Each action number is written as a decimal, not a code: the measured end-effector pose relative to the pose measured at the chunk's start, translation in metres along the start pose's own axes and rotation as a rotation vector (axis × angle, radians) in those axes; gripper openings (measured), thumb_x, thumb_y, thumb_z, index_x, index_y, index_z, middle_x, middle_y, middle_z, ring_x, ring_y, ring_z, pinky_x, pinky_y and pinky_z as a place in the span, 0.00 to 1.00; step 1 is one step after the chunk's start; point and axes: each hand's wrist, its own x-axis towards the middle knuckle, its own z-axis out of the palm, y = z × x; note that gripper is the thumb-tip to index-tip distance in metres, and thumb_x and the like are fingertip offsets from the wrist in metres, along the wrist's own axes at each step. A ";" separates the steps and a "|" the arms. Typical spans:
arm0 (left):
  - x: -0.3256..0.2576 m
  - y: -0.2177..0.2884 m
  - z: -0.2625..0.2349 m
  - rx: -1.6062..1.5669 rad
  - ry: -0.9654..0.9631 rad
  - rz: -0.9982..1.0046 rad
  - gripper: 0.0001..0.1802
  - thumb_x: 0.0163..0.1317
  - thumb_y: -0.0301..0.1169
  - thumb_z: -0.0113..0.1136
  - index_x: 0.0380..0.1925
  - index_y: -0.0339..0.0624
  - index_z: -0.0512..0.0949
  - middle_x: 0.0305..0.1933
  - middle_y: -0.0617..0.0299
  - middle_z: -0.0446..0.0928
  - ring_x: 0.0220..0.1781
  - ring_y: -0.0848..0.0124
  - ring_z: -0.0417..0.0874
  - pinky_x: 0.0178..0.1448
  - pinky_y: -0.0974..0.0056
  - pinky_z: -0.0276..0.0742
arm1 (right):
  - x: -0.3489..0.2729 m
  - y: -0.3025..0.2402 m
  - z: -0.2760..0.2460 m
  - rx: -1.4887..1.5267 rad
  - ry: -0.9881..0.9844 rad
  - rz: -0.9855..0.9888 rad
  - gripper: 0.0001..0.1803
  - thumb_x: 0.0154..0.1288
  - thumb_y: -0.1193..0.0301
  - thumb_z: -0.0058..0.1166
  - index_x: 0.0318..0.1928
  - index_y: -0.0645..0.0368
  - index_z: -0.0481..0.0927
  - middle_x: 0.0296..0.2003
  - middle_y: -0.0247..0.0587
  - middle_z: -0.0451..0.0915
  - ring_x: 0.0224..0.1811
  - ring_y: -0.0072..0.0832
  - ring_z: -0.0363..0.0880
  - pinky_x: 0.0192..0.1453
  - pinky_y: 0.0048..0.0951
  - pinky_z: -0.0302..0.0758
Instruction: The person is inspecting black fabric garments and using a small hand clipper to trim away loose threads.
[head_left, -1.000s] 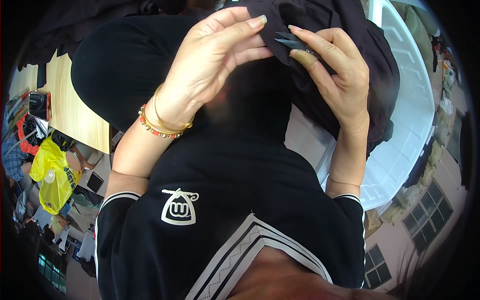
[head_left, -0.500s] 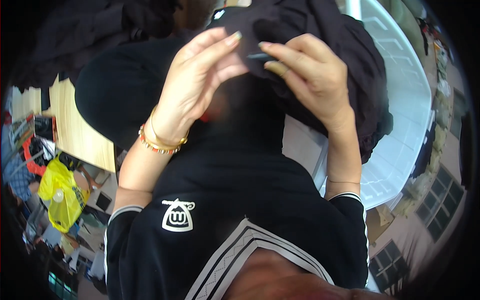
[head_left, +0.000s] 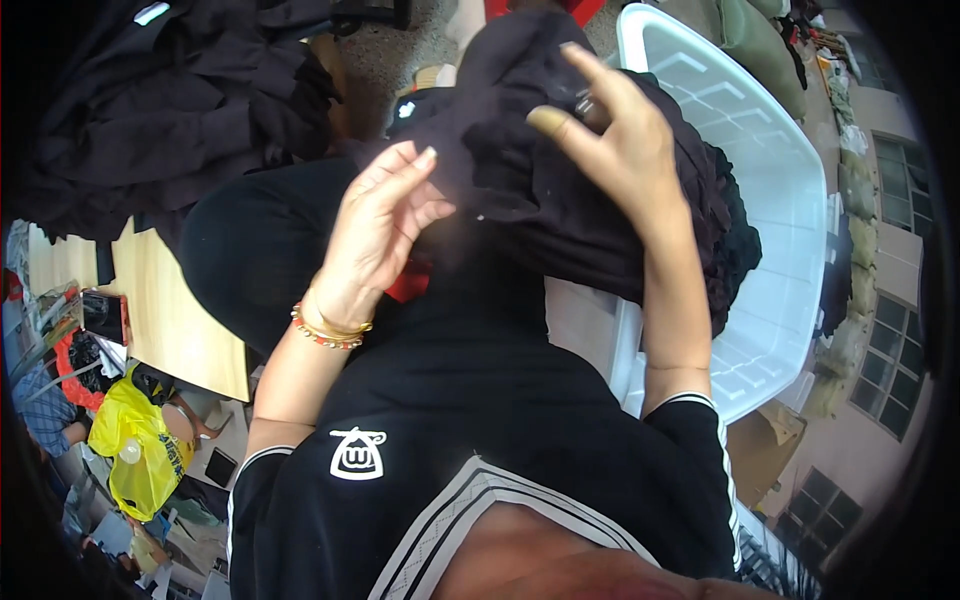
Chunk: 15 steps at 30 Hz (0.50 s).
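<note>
Over my lap lies a dark purplish-black cloth (head_left: 520, 165), bunched up and spreading to the right. At its near left edge my left hand (head_left: 375, 225) is closed, thumb against the curled fingers, pinching the cloth. My right hand (head_left: 630, 150) is raised over the cloth's right part, with thumb and forefinger spread. A small silvery metal tool (head_left: 584, 103), possibly thread snips, shows against its curled inner fingers, mostly hidden. A tiny pale speck (head_left: 480, 217) sits by the cloth's lower edge.
A large white plastic bin (head_left: 770, 300) stands at my right. More dark cloth (head_left: 180, 110) is heaped at the far left, above a light wooden board (head_left: 175, 305). A yellow plastic bag (head_left: 135, 445) is at the left. Something red (head_left: 410, 283) lies between my hands and lap.
My right hand has drawn away from the left, and its thumb and forefinger have spread apart around the tool. My left hand sits slightly lower. The view has shifted, showing more floor ahead.
</note>
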 end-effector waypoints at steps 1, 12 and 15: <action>0.001 -0.001 -0.004 -0.007 -0.019 0.003 0.03 0.67 0.28 0.57 0.38 0.44 0.75 0.34 0.67 0.78 0.33 0.74 0.83 0.39 0.68 0.81 | 0.009 0.017 0.000 -0.225 -0.008 0.079 0.38 0.51 0.51 0.68 0.59 0.59 0.75 0.28 0.43 0.77 0.29 0.34 0.77 0.37 0.32 0.74; 0.006 0.014 0.037 0.400 -0.234 0.026 0.39 0.62 0.22 0.60 0.69 0.38 0.51 0.35 0.64 0.72 0.37 0.72 0.82 0.45 0.70 0.79 | 0.051 -0.029 -0.040 0.789 -0.034 0.125 0.10 0.66 0.76 0.53 0.46 0.67 0.79 0.38 0.29 0.80 0.38 0.16 0.77 0.44 0.17 0.70; 0.012 0.017 0.068 0.731 -0.293 0.124 0.51 0.54 0.21 0.66 0.71 0.33 0.42 0.33 0.56 0.76 0.34 0.71 0.82 0.42 0.70 0.79 | 0.059 -0.095 -0.040 0.979 -0.127 0.045 0.13 0.63 0.78 0.52 0.47 0.69 0.77 0.40 0.38 0.81 0.42 0.19 0.79 0.48 0.20 0.74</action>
